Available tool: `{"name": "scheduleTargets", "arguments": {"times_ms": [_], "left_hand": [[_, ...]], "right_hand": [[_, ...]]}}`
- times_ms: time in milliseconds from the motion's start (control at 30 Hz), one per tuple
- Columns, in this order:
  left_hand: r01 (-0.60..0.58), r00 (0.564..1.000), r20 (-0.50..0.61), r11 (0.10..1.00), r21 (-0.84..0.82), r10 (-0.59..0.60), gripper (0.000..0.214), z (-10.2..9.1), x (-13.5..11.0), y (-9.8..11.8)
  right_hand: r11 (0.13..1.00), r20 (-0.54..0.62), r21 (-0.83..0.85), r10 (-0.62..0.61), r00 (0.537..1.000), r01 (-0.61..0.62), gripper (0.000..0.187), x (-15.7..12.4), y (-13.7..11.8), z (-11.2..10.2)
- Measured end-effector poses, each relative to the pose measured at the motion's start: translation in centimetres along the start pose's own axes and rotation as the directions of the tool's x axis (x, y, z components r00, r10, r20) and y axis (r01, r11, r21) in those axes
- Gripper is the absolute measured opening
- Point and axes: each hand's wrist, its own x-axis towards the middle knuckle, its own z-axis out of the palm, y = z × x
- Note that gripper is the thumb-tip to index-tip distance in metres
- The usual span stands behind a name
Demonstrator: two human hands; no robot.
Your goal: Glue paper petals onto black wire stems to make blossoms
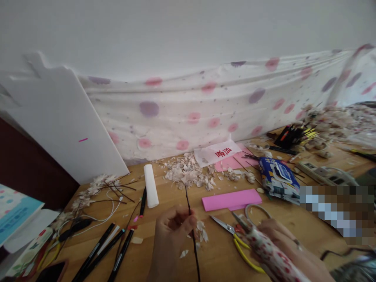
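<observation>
Left hand: pinched low on stem, leaving its tip free. Right hand: wrapped round floral glue gun (nozzle angled stemward, petals beyond).

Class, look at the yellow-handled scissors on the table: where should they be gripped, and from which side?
Grip the yellow handle loops, coming in from the near right. The scissors lie flat with the blades slightly open, pointing left and away, and the handles at the nearer end.
</observation>
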Motion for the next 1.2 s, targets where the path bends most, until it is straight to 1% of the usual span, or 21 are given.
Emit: {"name": "scheduleTargets", "arguments": {"times_ms": [33, 67, 133, 200, 300, 400, 500, 600, 800, 933, 1033, 1200], "left_hand": [[0.022, 1.000, 0.014, 1.000, -0.016, -0.022, 0.033, 0.2, -0.1, 0.1], [0.041, 0.999, 0.024, 0.999, -0.032, -0.040, 0.035, 0.4, -0.2, 0.1], [0.069, 0.997, 0.040, 0.996, -0.057, -0.067, 0.037, 0.7, -0.3, 0.2], [0.107, 0.993, 0.057, 0.991, -0.084, -0.102, 0.038, 0.9, -0.4, 0.3], [0.163, 0.984, 0.095, 0.978, -0.134, -0.151, 0.036, 0.9, -0.6, 0.2], [0.176, 0.980, 0.124, 0.973, -0.150, -0.158, 0.031, 0.8, -0.7, -0.1], [0.190, 0.975, 0.141, 0.970, -0.152, -0.170, 0.031, 0.8, -0.8, -0.2], [0.207, 0.972, 0.143, 0.968, -0.141, -0.187, 0.035, 1.0, -0.8, -0.1], [0.222, 0.972, 0.115, 0.963, -0.150, -0.206, 0.040, 1.5, -0.9, 0.4], [0.244, 0.968, 0.099, 0.954, -0.172, -0.229, 0.040, 1.7, -0.9, 0.6], [0.252, 0.966, 0.100, 0.953, -0.169, -0.238, 0.041, 1.7, -0.9, 0.7], [0.267, 0.963, 0.066, 0.948, -0.175, -0.260, 0.043, 1.8, -0.9, 0.8]], "right_hand": [[0.997, 0.019, 0.049, -0.055, 0.998, 0.054, 0.035, 0.8, -0.4, 0.4], [0.994, 0.040, 0.082, -0.076, 0.996, 0.073, 0.033, 1.4, -0.6, 0.8], [0.997, 0.064, 0.079, -0.030, 0.997, 0.024, 0.034, 2.2, -0.8, 1.6], [0.999, 0.060, 0.032, 0.026, 0.998, -0.028, 0.037, 2.7, -0.7, 2.4], [1.000, 0.062, 0.013, 0.001, 0.998, -0.002, 0.035, 2.9, -0.3, 3.6], [1.000, 0.040, 0.026, 0.008, 0.999, -0.010, 0.034, 2.9, 0.2, 4.3], [1.000, 0.062, 0.029, 0.007, 0.998, -0.009, 0.034, 2.7, 0.5, 4.5], [1.000, 0.092, 0.029, 0.003, 0.996, -0.006, 0.031, 2.6, 0.8, 4.4], [1.000, 0.086, 0.025, -0.015, 0.996, 0.013, 0.026, 2.8, 0.9, 4.4], [1.000, 0.108, 0.009, -0.018, 0.994, 0.017, 0.023, 2.8, 0.9, 4.3], [1.000, 0.120, 0.003, -0.015, 0.993, 0.015, 0.023, 2.6, 1.0, 4.2], [1.000, 0.135, -0.003, -0.017, 0.991, 0.017, 0.023, 2.3, 1.2, 4.3]]}}
